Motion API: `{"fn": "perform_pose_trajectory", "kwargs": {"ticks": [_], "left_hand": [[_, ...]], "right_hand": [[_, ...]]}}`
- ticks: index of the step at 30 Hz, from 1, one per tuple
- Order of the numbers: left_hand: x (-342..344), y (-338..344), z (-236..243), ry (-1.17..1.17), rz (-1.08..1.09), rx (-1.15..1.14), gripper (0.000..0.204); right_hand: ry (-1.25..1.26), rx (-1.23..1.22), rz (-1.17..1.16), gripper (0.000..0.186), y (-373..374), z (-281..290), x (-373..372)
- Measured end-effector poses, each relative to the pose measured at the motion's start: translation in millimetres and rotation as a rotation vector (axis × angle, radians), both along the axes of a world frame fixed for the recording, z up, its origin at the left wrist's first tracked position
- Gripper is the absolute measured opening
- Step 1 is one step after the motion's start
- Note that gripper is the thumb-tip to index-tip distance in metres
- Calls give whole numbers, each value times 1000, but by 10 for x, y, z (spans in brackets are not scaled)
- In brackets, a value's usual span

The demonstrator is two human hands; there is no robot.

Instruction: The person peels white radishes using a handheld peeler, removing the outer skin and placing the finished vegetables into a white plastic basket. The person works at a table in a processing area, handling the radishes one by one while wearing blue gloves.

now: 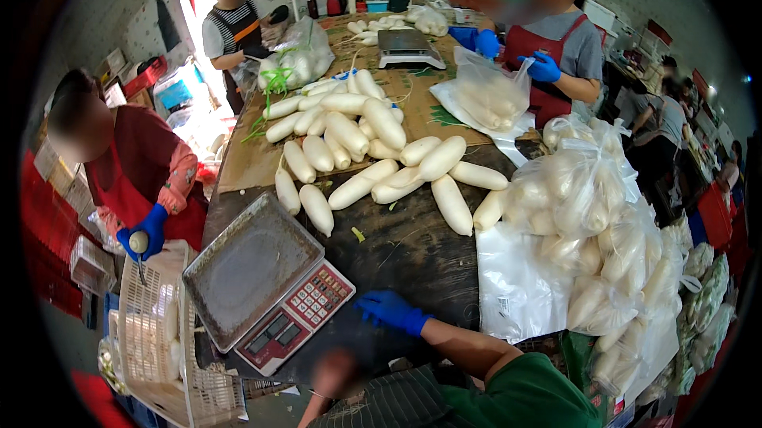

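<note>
Your green sleeve point(520, 392) lies nearest | right hand point(393, 311): fingers extended, visibly gripping nothing | left hand point(335, 372): blurred, can't tell its fingers | scale point(274, 285): on table point(432, 265), just left of your right hand; likely stiff, weighty; grip low, both sides

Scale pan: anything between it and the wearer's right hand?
Yes, the red-and-white keypad panel lies between the blue-gloved right hand and the pan, along the pan's near right side. Nothing else visible stands between them. The hand is close beside the panel; whether it touches is hard to tell.
</note>
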State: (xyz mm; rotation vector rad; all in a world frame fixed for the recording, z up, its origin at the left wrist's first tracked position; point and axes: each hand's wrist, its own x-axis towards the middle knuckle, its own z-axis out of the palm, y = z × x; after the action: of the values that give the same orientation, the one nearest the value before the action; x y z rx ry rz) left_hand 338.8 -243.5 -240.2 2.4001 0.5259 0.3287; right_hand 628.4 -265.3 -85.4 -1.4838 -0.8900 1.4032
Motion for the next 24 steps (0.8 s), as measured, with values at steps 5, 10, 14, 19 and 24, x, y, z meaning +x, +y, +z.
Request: {"fn": "perform_pose_trajectory", "kwargs": {"ticks": [5, 10, 14, 19, 24], "left_hand": [[129, -44, 338, -223, 176, -543, 17], [227, 55, 755, 85, 81, -497, 22], [255, 43, 999, -17, 112, -815, 21], [461, -24, 1903, 159, 88, -1109, 30], [73, 29, 1538, 131, -268, -952, 38]], "right_hand": [[25, -17, -27, 29, 6, -14, -12], [-22, 2, -44, 29, 4, -38, -22], [-20, -41, -72, 29, 2, 17, -39], [-50, -22, -137, 30, -6, -36, -63], [-65, -42, -261, 29, -29, 39, -271]]}}
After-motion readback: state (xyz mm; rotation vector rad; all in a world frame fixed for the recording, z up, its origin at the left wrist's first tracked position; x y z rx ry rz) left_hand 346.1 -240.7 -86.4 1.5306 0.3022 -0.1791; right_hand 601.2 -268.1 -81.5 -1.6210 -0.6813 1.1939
